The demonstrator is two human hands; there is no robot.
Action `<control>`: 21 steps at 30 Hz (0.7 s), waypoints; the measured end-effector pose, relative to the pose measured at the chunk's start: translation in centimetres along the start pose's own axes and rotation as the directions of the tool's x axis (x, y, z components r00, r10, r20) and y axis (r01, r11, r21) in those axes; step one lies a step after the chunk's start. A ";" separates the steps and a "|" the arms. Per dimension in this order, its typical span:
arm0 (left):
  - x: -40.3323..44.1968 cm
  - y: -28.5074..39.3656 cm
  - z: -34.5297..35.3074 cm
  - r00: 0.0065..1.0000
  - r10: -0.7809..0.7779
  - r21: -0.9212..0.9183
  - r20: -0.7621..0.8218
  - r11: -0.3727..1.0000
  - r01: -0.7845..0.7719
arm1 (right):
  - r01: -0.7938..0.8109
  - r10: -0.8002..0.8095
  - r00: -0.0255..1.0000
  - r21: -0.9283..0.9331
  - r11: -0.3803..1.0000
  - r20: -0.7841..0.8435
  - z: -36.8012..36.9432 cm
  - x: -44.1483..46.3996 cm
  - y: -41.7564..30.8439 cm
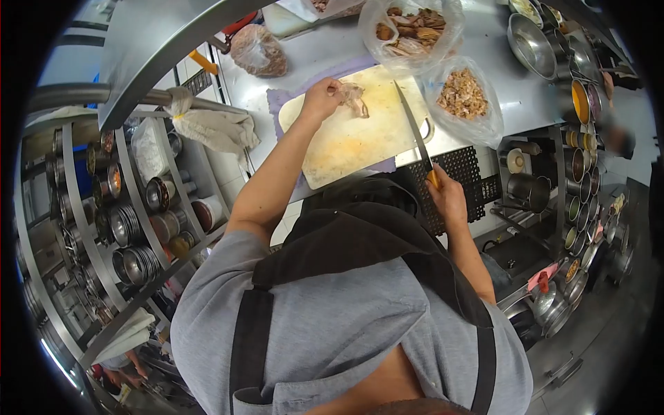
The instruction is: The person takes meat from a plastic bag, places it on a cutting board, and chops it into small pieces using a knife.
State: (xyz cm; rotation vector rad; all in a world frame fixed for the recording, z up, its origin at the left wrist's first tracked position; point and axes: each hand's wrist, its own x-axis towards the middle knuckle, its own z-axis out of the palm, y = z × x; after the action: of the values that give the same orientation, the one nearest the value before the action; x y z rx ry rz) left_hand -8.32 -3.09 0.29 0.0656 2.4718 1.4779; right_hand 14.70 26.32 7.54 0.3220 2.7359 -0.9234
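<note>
No text legible to us: no label, brand, number or sign we can read on the knife [413,123], the cutting board [335,158] or the apron [346,238]. Shelves [142,200]: details too small for us to tell.

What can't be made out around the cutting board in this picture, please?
All in the head view:
Knife handle: partly covered by the right hand.
Pale piece: held end hidden by the left hand; too indistinct to name.
Top bag: cut off by the upper edge.
</note>
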 end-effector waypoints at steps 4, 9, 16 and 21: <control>-1.1 0.2 -1.3 0.995 -0.098 -0.246 -0.013 0.965 0.091 | -0.014 0.014 1.000 -0.005 1.000 -0.018 0.3 0.3 0.0; -3.2 1.4 -4.3 0.970 -0.229 -0.436 0.086 0.866 0.243 | -0.030 0.030 0.999 0.014 0.999 -0.037 1.1 0.1 -0.4; -7.1 -1.2 -7.4 0.989 0.039 -0.258 -0.142 0.963 -0.075 | 0.020 -0.015 0.997 0.064 0.998 -0.074 1.9 -0.7 -0.2; -10.3 -1.3 -6.1 0.895 0.388 0.296 0.219 0.848 -0.440 | -0.058 0.059 0.998 0.044 0.997 -0.021 1.7 -0.9 -0.5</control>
State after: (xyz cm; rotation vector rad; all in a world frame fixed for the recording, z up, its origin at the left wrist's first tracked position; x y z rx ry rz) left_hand 0.28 -10.72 3.89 0.7983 2.6627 1.1035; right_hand 15.68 24.76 6.73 0.4207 2.7137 -0.9703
